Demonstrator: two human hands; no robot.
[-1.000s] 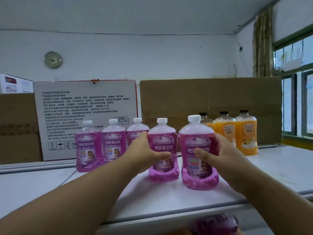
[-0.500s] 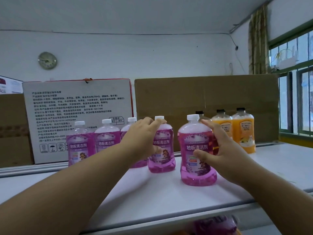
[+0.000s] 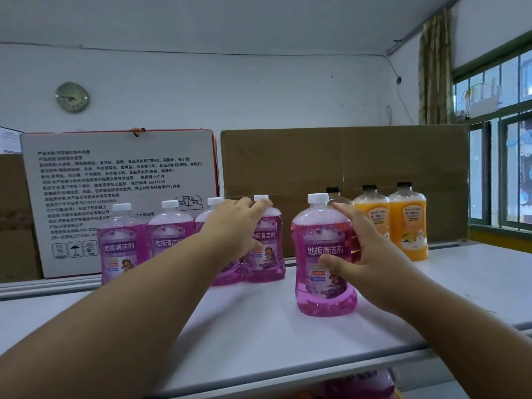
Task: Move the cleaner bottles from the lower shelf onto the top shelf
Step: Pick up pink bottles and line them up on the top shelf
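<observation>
Two hands up at top shelf (image 3: 259, 335). Right hand (image 3: 362, 263) curled loosely round nearest purple bottle (image 3: 324, 254): thumb on front label, fingers (image 3: 349, 216) spread along its right shoulder; firm grip or mere touch, cannot tell. Left hand (image 3: 233, 228) half open over second purple bottle (image 3: 266, 243), fingertips at its shoulder by white cap, clasp unclear. Both bottles upright on shelf, nearest one forward and apart from row. Clear plastic, pink-purple liquid, white screw caps, purple labels with Chinese text. Three more purple bottles (image 3: 123, 243) upright left of left hand.
</observation>
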